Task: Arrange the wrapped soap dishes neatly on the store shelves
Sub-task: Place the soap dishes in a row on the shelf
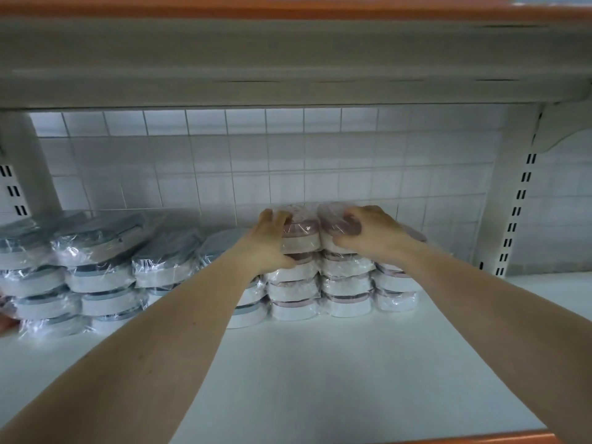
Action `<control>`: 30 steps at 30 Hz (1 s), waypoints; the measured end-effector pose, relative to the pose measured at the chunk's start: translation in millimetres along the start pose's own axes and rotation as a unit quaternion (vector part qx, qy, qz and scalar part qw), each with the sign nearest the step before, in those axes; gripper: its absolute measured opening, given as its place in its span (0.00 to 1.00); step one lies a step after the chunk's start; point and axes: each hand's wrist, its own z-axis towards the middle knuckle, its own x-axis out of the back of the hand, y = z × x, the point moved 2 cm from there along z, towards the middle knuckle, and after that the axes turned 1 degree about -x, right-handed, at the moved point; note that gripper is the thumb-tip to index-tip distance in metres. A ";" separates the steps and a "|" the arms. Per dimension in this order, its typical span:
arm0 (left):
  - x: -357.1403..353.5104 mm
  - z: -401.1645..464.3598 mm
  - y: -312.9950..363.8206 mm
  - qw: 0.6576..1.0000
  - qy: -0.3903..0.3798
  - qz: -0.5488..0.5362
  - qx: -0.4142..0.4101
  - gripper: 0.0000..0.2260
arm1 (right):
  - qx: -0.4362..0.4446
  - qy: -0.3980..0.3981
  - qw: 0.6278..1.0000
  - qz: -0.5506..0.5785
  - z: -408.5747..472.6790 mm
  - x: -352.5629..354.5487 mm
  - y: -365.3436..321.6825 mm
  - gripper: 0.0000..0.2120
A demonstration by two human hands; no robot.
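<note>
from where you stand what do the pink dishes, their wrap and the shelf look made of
Pink soap dishes: likely plastic, matte white bodies with pink lids.
Wrap: thin clear film, crinkled and glinting, bunched under the left hand and right hand.
Shelf: probably painted metal, smooth white with an orange front edge.

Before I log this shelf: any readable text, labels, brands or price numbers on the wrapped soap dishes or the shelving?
None readable.
Pink-lidded wrapped soap dishes under the left hand and right hand: clear film, no label visible.
Grey-lidded wrapped soap dishes: no print visible; the image is soft.
Orange shelf edge: no price tag or number shows.
</note>
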 end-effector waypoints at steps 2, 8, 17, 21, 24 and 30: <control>1.4 1.0 -3.0 1.000 0.013 -0.007 -0.011 0.36 | 0.014 0.005 0.999 -0.034 3.0 -4.7 -1.1 0.19; 3.0 11.0 -13.7 1.000 0.014 0.018 -0.014 0.34 | 0.035 0.014 0.994 -0.103 2.0 -18.3 -1.1 0.25; -6.6 1.8 -11.9 0.997 0.039 0.069 -0.024 0.33 | 0.002 -0.027 0.990 -0.138 6.0 -13.7 -5.4 0.30; -10.4 -10.8 1.7 0.984 0.083 0.152 -0.036 0.37 | -0.006 -0.020 0.990 -0.143 -9.9 0.8 -11.0 0.36; -7.0 -19.6 14.8 0.979 0.117 0.150 -0.073 0.35 | -0.013 0.014 0.986 -0.168 -27.7 10.4 -8.3 0.35; -20.9 -35.1 56.1 0.983 0.104 0.068 -0.133 0.31 | -0.094 0.036 0.980 -0.171 -75.5 20.2 6.9 0.31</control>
